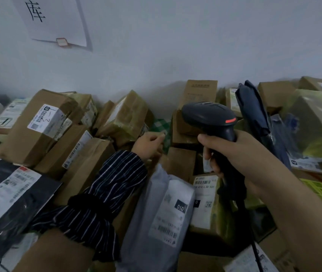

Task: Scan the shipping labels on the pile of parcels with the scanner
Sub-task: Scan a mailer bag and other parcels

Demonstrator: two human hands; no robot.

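Matt black plastic on the scanner [209, 116], smooth, with one glossy red strip. Plain brown cardboard on the big box [24, 138], dull and slightly rough. More cardboard on the taped box [124, 116], under shiny clear tape. Thin grey plastic film on the grey mailing bag [152, 193], smooth with a soft sheen. Creased black plastic on the black mailing bag [34, 203], faintly glossy. White matt paper for the label [6, 195] stuck on it. Striped cloth on the sleeve [107, 185]. Glossy yellow-green tape around the wrapped parcel [317, 122]. Flat matt paint on the wall [175, 46].

Black scanner [211, 116] above parcels [38, 134] (labelled)
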